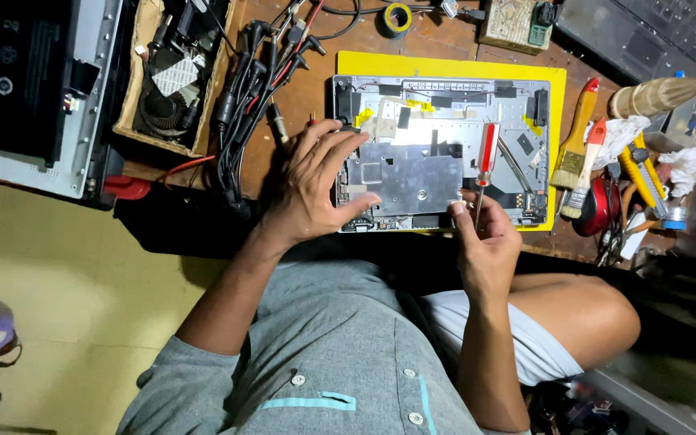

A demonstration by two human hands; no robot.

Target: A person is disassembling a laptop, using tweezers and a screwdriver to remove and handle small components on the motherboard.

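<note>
Right, head view, looking down on the worktop (300, 97). Landmark: the opened device (441, 153), a grey rectangular chassis with its cover off, lying on a yellow mat (553, 80).

Left hand (312, 189) sits on the device's left edge, fingers spread and open, palm down, fingertips touching the chassis by the silver metal shield plate (404, 177). It grips nothing, just presses flat.

Right hand (485, 238) is at the device's near edge, fingers curled shut around the thin shaft of a screwdriver (485, 161). The red and clear handle points away from the person and lies over the device's middle-right area, just beside the shield plate. Cannot tell if the tip touches anything; the fingers hide it.

Right of the device: two paintbrushes (577, 145) with red-and-yellow handles, lying partly on the mat's edge. Beyond them a yellow utility knife (642, 173), a red round thing (598, 209) and crumpled white tissue (686, 165).

Left of the device: a bundle of black and red cables (243, 105) with plugs, then a cardboard box (171, 80) holding a black fan and loose parts. Further left, another grey opened unit (34, 97).

Beyond the device's far edge: a roll of tape (397, 18) and a small circuit board (513, 24).

Person sits close to the device's near edge, grey shirt, white shorts.
</note>
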